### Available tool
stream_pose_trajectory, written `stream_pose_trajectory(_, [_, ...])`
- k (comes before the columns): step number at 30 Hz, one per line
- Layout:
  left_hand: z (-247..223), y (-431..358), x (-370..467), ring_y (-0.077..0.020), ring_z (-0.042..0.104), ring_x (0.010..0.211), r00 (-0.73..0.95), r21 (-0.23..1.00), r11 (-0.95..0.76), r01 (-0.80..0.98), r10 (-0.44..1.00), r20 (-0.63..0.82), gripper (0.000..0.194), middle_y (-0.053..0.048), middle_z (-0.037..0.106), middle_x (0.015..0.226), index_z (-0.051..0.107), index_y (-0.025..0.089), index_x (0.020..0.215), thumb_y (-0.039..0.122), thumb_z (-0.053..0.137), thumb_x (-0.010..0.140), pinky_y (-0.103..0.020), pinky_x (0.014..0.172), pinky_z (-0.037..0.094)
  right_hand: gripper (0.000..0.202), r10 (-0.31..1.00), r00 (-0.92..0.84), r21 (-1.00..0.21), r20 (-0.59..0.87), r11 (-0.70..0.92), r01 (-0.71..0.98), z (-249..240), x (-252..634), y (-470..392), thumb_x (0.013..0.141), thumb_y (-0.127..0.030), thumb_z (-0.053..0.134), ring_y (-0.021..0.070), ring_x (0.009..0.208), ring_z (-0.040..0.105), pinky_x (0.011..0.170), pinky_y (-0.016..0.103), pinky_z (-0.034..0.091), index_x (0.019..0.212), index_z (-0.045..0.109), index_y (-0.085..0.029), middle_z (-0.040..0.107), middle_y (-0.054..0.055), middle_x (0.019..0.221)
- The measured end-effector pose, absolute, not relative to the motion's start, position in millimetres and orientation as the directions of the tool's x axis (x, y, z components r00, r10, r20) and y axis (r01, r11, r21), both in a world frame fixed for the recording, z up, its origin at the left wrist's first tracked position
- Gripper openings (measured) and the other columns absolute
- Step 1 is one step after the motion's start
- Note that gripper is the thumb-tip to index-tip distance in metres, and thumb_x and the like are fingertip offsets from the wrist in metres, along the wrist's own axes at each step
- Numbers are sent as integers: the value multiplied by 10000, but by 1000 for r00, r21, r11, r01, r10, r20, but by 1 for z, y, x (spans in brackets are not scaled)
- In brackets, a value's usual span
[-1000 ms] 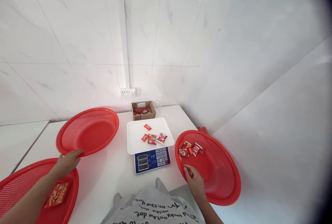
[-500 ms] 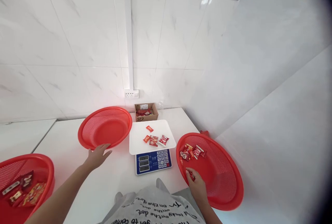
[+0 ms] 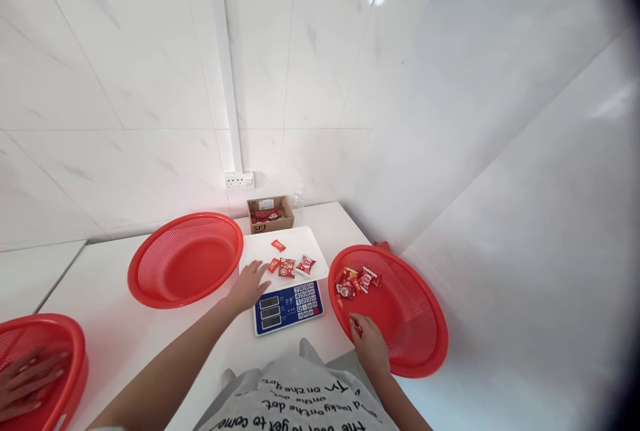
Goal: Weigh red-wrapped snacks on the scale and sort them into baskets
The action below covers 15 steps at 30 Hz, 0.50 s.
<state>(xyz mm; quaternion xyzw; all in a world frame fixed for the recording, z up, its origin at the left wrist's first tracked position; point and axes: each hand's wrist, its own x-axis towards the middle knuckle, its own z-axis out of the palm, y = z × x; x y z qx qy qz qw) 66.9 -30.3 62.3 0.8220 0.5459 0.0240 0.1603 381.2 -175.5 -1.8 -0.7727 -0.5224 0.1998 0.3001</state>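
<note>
My left hand [image 3: 249,286] is open over the left edge of the white scale pan [image 3: 260,242], fingers close to a small orange-red wrapped candy [image 3: 273,265]. Also on the pan lie another small candy [image 3: 279,245], a dark red packet [image 3: 287,268] and a red-and-white packet [image 3: 305,265]. The scale's blue keypad panel [image 3: 289,314] faces me. My right hand [image 3: 370,346] is at the near left rim of the right red basket [image 3: 420,344], fingers curled closed. A bit of red shows between them, too small to name. Several wrapped snacks [image 3: 367,279] lie inside that basket.
Another red basket [image 3: 187,270] stands left of the scale. At the far left, another person's hand [image 3: 31,381] reaches into a third red basket [image 3: 75,338]. An open cardboard box [image 3: 270,214] with red packets stands behind the pan, below a wall socket [image 3: 240,180].
My left hand has moved right, from the left basket's rim to the scale pan. The right hand stays at its basket. Another person's hand has appeared in the far-left basket. The view has shifted slightly.
</note>
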Motion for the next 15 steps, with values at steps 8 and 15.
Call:
stream_pose_trajectory(8, [48,-14,131,-355,211,1399,527,292,-459,839,819,-228,556,-110,245,1541,372,318,1396,186,437,860,-623,1021,283,363,919,395,-665,10,-289,689,-2,379,-174,789,-373,416,247,978,600,883,357,448,972,692,-224,683,85,1022])
stream_pose_trajectory(15, [55,-3,107,-256,480,1169,465,250,-417,874,866,-181,510,-117,517,1297,542,244,1241,30,357,816,-395,913,445,383,917,398,-644,-17,-314,697,-6,379,-179,790,-381,415,271,1046,577,870,374,451,1006,691,-224,675,92,1065])
